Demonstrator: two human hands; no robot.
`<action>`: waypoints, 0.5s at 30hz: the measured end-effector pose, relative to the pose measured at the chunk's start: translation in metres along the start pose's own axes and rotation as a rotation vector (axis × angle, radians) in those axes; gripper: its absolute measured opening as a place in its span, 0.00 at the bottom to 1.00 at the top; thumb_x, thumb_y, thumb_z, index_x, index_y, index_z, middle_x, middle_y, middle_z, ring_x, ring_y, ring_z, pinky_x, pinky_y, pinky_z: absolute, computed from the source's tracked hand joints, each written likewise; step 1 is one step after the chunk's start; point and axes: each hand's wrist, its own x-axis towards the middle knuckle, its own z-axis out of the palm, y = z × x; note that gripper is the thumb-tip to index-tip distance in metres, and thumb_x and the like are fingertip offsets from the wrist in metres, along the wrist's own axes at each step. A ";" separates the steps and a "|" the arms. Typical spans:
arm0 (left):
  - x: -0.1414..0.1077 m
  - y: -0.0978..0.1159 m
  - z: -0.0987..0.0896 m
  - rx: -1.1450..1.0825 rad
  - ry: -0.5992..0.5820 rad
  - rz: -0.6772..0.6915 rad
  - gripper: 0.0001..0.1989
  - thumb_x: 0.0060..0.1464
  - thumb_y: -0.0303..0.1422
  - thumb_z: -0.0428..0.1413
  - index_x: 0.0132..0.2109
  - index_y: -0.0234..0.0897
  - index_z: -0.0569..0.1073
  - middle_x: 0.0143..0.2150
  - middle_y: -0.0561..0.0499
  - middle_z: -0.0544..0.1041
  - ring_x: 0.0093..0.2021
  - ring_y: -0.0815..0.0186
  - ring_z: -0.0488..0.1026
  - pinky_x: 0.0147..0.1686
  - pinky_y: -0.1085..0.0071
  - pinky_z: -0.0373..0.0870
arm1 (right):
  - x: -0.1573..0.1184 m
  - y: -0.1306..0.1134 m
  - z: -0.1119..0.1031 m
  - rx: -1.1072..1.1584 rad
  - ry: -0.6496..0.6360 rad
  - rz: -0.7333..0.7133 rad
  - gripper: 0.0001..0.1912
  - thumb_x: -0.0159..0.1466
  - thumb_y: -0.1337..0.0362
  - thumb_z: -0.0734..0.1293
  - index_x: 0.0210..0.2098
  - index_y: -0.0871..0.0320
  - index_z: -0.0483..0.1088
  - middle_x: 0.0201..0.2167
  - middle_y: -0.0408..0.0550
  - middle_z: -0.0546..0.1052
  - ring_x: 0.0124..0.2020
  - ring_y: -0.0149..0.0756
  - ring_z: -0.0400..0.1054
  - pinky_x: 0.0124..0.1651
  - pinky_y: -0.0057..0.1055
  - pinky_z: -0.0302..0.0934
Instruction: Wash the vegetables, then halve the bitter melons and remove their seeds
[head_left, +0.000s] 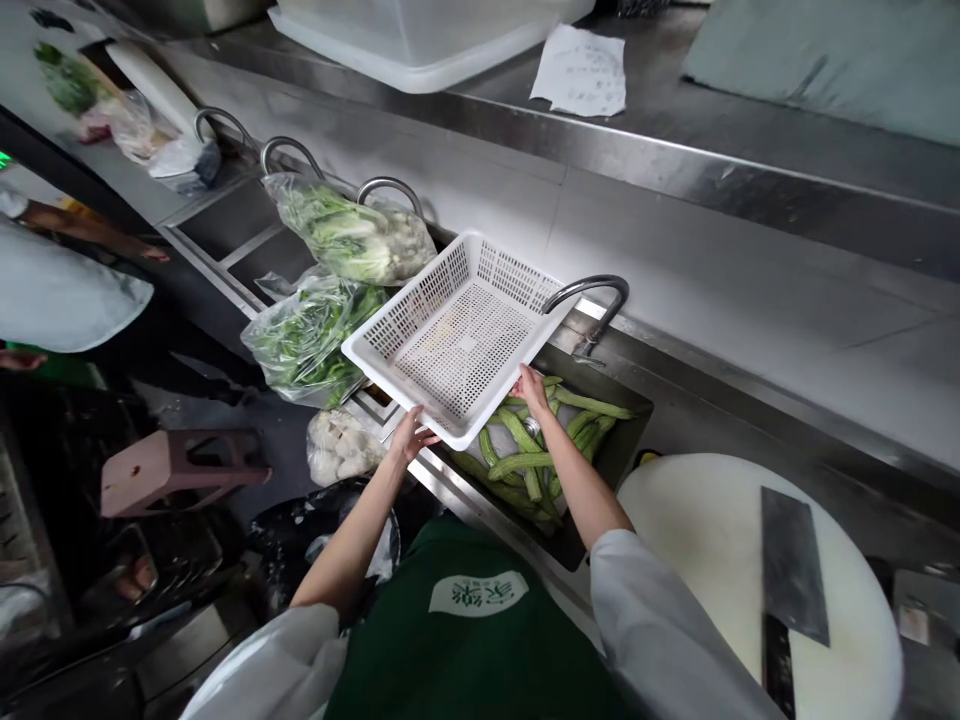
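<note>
A white perforated plastic basket (469, 345) with nothing in it is held tilted over the left part of a sink. My left hand (410, 437) grips its near rim at the corner, thumb on top. On the right side, my right hand (531, 388) has its fingers closed on the rim. Below and to the right of the basket, several long green ridged gourds (525, 460) lie in the sink (637, 410). A curved metal faucet (592, 290) arches over the basket's far right edge.
Bagged leafy greens (307, 335) and bagged pale cabbages (352, 235) lie left of the basket. At right, a cleaver (795, 560) rests on a round white cutting board (697, 540). A pink stool (172, 470) stands on the floor near another person (67, 285). A steel shelf (660, 160) runs overhead.
</note>
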 end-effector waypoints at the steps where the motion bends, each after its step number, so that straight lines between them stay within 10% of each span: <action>1: -0.001 -0.001 -0.001 0.003 0.015 0.026 0.16 0.55 0.38 0.63 0.49 0.38 0.71 0.40 0.45 0.71 0.34 0.63 0.75 0.31 0.65 0.80 | -0.001 0.002 -0.002 0.048 0.020 0.015 0.17 0.65 0.47 0.66 0.33 0.55 0.67 0.19 0.38 0.69 0.20 0.28 0.65 0.27 0.26 0.69; 8: -0.010 -0.005 -0.017 -0.075 0.117 0.106 0.16 0.61 0.44 0.58 0.49 0.38 0.71 0.40 0.46 0.74 0.35 0.63 0.76 0.34 0.67 0.78 | -0.061 0.040 -0.043 0.089 0.109 0.138 0.10 0.51 0.61 0.73 0.27 0.55 0.68 0.21 0.37 0.71 0.23 0.27 0.68 0.33 0.28 0.72; 15: -0.038 -0.054 -0.108 -0.089 0.203 -0.001 0.05 0.62 0.30 0.53 0.42 0.34 0.72 0.38 0.44 0.78 0.31 0.66 0.77 0.32 0.69 0.76 | -0.169 0.083 -0.114 -0.098 0.151 0.193 0.09 0.43 0.67 0.70 0.17 0.52 0.65 0.14 0.35 0.66 0.17 0.31 0.61 0.19 0.25 0.57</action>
